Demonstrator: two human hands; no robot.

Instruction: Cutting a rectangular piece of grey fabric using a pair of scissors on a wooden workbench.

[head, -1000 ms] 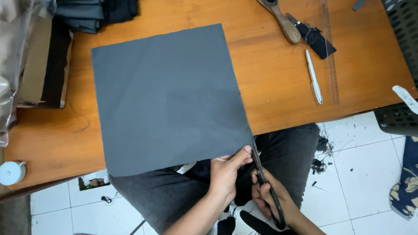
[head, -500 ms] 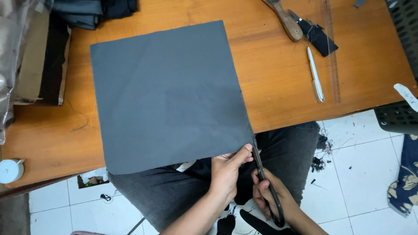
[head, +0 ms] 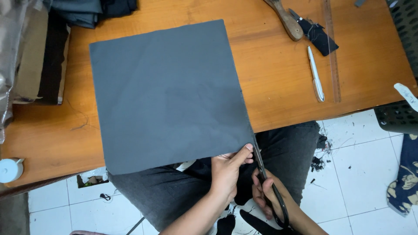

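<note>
From the head view, the left hand (head: 226, 172) pinches the near right corner of a dark grey fabric sheet (head: 167, 93), its fingers (head: 244, 152) clenched on the cloth edge where it hangs off the wooden surface (head: 278, 87). Just right of those fingers, the right hand (head: 270, 196) grips black scissors (head: 267, 182), fingers closed through the handles, the blades touching the sheet's right edge at the corner. The sheet lies flat, spreading up and left from the fingers. Well beyond them, up and to the right, lie a white pen (head: 315, 75), a clear ruler (head: 332, 52) and a wooden-handled tool (head: 285, 18).
</note>
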